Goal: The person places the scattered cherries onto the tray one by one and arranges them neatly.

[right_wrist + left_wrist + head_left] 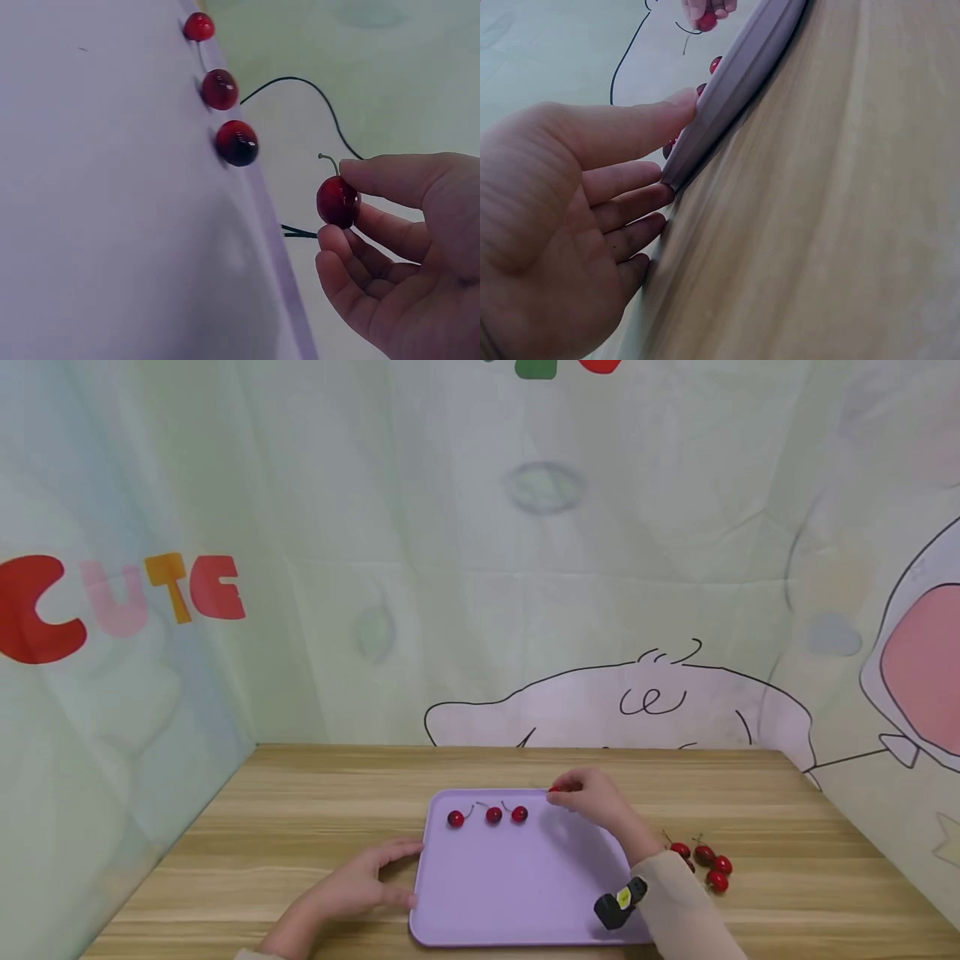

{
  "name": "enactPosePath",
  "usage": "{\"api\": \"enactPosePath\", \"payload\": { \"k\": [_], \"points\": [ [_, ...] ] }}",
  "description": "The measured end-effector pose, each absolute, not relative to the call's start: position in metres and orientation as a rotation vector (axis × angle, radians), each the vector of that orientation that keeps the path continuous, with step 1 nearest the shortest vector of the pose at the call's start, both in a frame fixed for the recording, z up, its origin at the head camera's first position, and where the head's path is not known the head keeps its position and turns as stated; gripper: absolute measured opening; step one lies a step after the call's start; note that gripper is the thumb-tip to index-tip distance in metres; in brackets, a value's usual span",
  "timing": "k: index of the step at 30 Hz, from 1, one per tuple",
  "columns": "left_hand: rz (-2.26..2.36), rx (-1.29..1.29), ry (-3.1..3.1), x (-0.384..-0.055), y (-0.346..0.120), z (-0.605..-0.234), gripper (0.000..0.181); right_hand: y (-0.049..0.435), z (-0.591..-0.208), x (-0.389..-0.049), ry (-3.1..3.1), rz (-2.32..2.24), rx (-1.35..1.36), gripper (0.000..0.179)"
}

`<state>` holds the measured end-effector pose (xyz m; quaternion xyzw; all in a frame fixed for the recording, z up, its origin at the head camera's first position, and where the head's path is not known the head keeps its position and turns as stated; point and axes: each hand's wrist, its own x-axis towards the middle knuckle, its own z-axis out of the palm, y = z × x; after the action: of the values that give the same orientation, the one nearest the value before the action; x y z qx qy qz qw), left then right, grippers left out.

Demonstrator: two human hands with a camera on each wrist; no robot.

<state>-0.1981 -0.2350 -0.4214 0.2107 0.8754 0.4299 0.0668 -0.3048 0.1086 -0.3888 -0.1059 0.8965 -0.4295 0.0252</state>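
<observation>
My right hand (592,797) pinches a dark red cherry (338,202) with a short green stem between thumb and fingers, above the far rim of a lilac tray (517,893). On the tray, three cherries lie in a row near the far edge: a left one (455,818), a middle one (493,815) and a right one (519,814). At the tray's left side my left hand (360,881) touches the rim with straight fingers and thumb; the left wrist view shows thumb and fingertips right at the tray's wall (727,86).
Several more cherries (717,882) lie in a group on the wooden table (300,810), right of the tray and partly behind the right sleeve (682,902). A black wrist camera (621,903) overlaps the tray's near right part. A printed curtain (375,527) stands behind the table.
</observation>
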Motion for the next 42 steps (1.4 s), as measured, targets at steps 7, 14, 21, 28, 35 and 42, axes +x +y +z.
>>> {"api": "enactPosePath", "payload": {
  "k": [7, 14, 21, 28, 35, 42],
  "points": [
    [1.308, 0.604, 2.623, -0.2, -0.234, -0.422, 0.074, 0.1, -0.399, -0.304, 2.762, -1.305, -0.256, 0.015],
    [1.307, 0.62, 2.622, -0.199, -0.233, -0.421, 0.074, 0.097, -0.408, -0.305, 2.757, -1.307, -0.263, 0.015],
    [1.319, 0.622, 2.615, -0.199, -0.233, -0.419, 0.073, 0.092, -0.41, -0.304, 2.774, -1.269, -0.248, 0.016],
    [1.315, 0.621, 2.62, -0.198, -0.234, -0.42, 0.073, 0.09, -0.41, -0.303, 2.786, -1.248, -0.234, 0.017],
    [1.3, 0.618, 2.629, -0.198, -0.234, -0.42, 0.073, 0.088, -0.409, -0.303, 2.788, -1.235, -0.226, 0.019],
    [1.299, 0.612, 2.625, -0.197, -0.235, -0.42, 0.073, 0.088, -0.409, -0.301, 2.794, -1.229, -0.235, 0.02]
  ]
}}
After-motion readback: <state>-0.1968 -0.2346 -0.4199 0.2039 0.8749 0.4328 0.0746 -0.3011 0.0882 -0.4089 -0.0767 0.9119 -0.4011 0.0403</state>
